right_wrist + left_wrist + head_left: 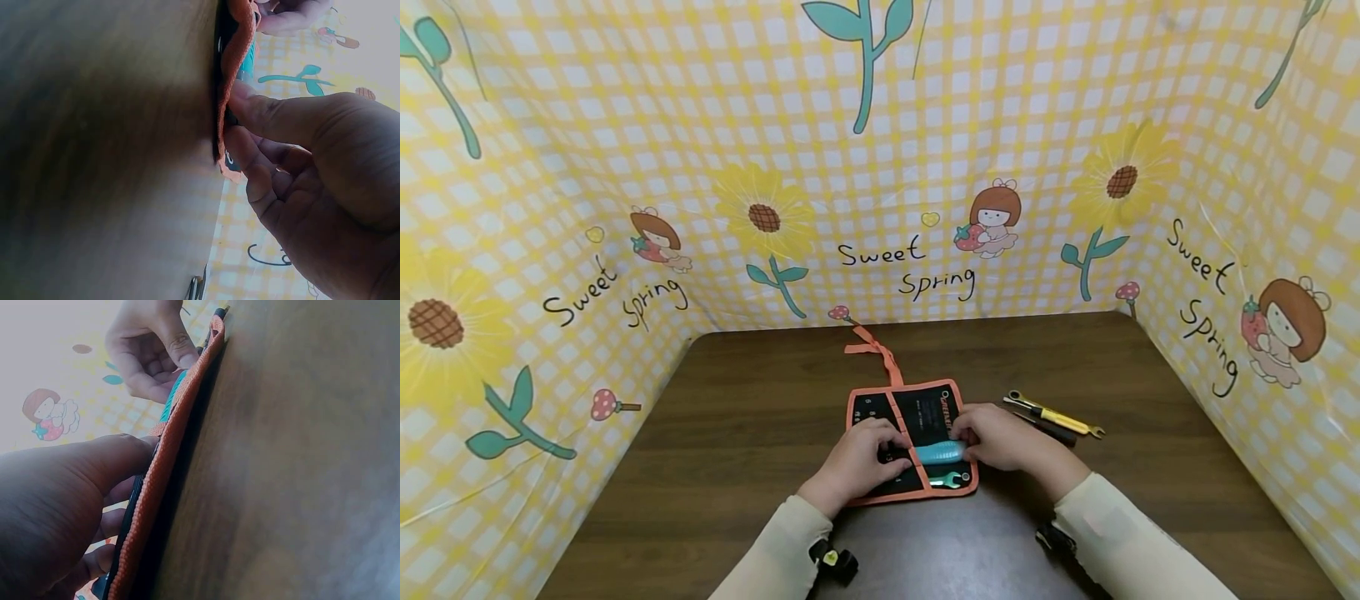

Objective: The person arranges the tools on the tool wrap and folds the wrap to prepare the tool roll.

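Observation:
A black tool pouch (929, 414) with orange trim lies unrolled on the table. Across it lies a tool with a teal handle (942, 452), its left part hidden in a pocket behind the orange band. At the handle's right end, my right hand (1000, 435) pinches with thumb and fingertips. My left hand (863, 457) grips the pocket over the tool's hidden part, thumb on the near side and fingers on the far side. A green open-end wrench (947, 480) sits in the pouch nearer me. In the left wrist view, the left thumb presses by the orange edge (150, 487).
Right of the pouch, a yellow-handled wrench (1060, 418) lies beside a black-handled tool (1051, 429). The pouch's orange tie (883, 354) trails toward the back of the brown table (737, 400). Yellow checked cloth (880, 183) walls in the back and both sides.

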Tool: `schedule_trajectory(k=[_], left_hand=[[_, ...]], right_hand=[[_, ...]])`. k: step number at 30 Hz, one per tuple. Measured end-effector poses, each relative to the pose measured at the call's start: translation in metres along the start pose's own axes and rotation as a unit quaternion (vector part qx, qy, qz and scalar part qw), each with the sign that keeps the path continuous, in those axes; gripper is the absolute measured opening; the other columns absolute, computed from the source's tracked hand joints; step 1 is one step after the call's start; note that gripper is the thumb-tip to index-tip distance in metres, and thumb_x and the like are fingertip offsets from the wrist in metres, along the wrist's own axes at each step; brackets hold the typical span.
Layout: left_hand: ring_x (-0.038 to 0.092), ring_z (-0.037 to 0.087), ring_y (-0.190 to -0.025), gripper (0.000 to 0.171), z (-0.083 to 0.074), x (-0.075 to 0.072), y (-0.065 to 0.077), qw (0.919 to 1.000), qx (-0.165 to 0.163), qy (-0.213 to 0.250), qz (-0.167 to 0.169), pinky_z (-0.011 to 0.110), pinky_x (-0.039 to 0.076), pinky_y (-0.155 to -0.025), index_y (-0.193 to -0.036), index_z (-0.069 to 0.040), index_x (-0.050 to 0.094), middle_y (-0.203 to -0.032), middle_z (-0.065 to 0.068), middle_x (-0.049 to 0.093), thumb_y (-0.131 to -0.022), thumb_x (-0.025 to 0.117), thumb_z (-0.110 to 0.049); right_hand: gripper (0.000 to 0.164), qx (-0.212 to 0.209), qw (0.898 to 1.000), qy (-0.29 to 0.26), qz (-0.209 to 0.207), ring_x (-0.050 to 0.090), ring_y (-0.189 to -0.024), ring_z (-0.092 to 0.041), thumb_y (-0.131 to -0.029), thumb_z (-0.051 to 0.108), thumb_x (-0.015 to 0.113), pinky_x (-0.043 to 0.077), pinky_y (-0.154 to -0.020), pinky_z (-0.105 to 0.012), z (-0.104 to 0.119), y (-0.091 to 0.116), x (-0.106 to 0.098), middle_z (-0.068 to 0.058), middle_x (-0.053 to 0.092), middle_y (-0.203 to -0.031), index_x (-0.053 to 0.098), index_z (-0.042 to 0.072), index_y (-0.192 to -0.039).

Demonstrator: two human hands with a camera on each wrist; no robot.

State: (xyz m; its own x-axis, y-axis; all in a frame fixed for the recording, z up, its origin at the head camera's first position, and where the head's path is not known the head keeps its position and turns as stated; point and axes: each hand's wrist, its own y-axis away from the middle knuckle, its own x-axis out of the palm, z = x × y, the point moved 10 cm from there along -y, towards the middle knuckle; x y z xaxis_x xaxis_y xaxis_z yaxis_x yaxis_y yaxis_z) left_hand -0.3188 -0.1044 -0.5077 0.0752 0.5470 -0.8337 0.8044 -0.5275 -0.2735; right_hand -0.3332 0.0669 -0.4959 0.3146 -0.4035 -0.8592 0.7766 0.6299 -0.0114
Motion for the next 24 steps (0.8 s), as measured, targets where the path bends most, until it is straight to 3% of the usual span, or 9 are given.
schedule_trajectory(k=[12, 24], left_hand=[[0.056, 0.007, -0.086, 0.016, -0.001, 0.000, 0.000, 0.9999, -0.005, 0.012, 0.005, 0.027, 0.051, -0.078, -0.104, -0.027, 0.079, -0.101, -0.014, 0.069, -0.090, 0.086, -0.027], [0.057, 0.007, -0.086, 0.015, -0.002, 0.000, 0.000, 1.0000, -0.001, 0.005, 0.006, 0.026, 0.052, -0.078, -0.104, -0.026, 0.079, -0.098, -0.014, 0.068, -0.091, 0.085, -0.031]], right_hand=[[0.022, -0.033, 0.999, 0.021, 0.003, 0.055, -0.079, -0.012, -0.084, 0.001, 0.085, 0.049, -0.073, -0.031, 0.010, -0.009, 0.005, 0.006, 0.057, -0.089, 0.076, 0.014, -0.099], [0.022, -0.024, 0.999, 0.013, 0.017, 0.054, -0.079, -0.013, -0.083, -0.002, 0.085, 0.050, -0.074, -0.033, 0.015, -0.014, 0.011, 0.003, 0.059, -0.089, 0.075, 0.013, -0.096]])
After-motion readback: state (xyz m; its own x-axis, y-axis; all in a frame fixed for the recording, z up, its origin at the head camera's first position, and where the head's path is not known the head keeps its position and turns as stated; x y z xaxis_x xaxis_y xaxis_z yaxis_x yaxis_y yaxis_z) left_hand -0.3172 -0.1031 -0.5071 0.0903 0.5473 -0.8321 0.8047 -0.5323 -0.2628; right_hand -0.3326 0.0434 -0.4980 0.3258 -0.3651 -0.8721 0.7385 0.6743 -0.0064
